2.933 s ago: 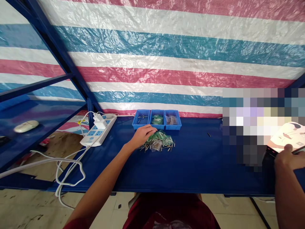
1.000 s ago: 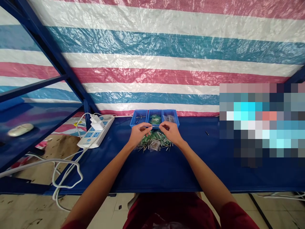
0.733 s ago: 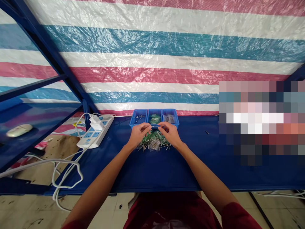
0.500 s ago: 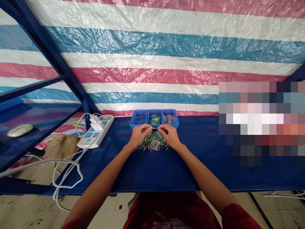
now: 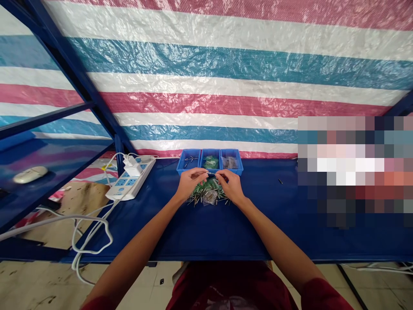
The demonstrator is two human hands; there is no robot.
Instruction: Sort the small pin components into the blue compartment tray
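My left hand [image 5: 190,182] and my right hand [image 5: 231,186] are raised side by side over a heap of small metal pins and green sleeves [image 5: 209,195] on the blue table [image 5: 226,228]. Both pinch the two ends of one thin pin [image 5: 211,174] held level between the fingertips. Just behind my hands stand three small blue bins [image 5: 210,161]: the left one holds pins, the middle one green pieces, the right one greyish pieces.
A white power strip [image 5: 132,181] with plugs lies at the left of the table, its white cables [image 5: 87,224] hanging over the edge. A white mouse [image 5: 29,174] rests on the blue side shelf. One stray pin [image 5: 280,181] lies to the right. Striped tarpaulin closes the back.
My right hand came in from the far right, where it touched a device, and joined my left hand above the heap. Over the last second both hands hold the pin nearly still.
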